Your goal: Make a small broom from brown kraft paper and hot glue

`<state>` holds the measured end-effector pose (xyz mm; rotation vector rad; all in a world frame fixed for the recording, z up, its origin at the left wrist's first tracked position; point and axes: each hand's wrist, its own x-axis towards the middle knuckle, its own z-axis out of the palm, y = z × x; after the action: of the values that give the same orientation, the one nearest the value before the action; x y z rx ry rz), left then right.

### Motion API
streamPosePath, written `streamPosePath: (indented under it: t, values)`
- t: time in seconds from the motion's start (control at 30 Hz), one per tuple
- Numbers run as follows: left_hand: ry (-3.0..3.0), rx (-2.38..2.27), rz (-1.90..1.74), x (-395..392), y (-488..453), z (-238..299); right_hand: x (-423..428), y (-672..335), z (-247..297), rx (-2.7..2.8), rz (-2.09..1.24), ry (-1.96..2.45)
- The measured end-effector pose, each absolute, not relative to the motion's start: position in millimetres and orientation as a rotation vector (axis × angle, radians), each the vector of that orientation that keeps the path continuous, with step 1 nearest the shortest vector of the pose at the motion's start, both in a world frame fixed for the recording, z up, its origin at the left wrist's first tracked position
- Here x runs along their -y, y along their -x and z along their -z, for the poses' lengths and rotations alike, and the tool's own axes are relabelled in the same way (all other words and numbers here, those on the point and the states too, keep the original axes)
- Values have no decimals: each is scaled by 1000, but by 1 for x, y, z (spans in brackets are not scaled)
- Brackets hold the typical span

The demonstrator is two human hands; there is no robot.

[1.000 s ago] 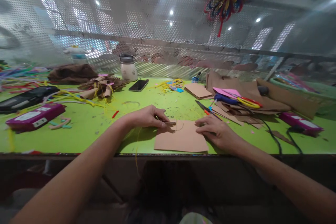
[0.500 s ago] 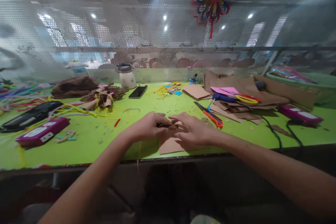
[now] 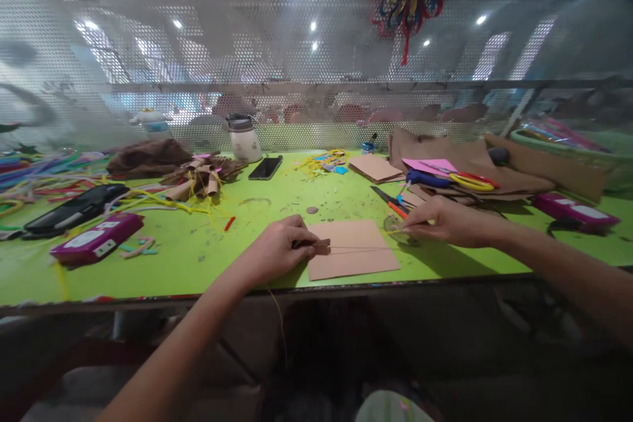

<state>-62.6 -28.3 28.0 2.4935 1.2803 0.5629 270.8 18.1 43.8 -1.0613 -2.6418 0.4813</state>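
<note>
As the left hand [image 3: 284, 247] sits beside the card [image 3: 363, 266], forearm slanting in from below, thumb and fingers pinch a brown piece [image 3: 322, 247] above the card's left part. It should prove light and crushable, best gripped gently by one end. Thread [image 3: 361, 250] runs rightward, probably snappable. Right hand [image 3: 440, 221], pointing left, fingertips together, seemingly pinches the thread's end; contact is too small to confirm.
</note>
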Motion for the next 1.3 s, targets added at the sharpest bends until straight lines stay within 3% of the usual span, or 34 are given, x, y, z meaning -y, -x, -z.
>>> streamPosePath:
  t: [0.27, 0.57, 0.83, 1.3]
  values:
    - [-2557, -1391, -550, 25, 54, -20, -4, -300, -21, 2557, -189, 1123]
    - [-2547, -1465, -566, 21, 56, -16, -14, -320, -45, 2340, -164, 1376]
    - [-2539, -1473, -532, 23, 56, -17, -49, -280, -21, 2266, -17, 1581]
    - [-2554, -1475, -531, 22, 59, -14, -95, -289, -10, 2105, -23, 1495]
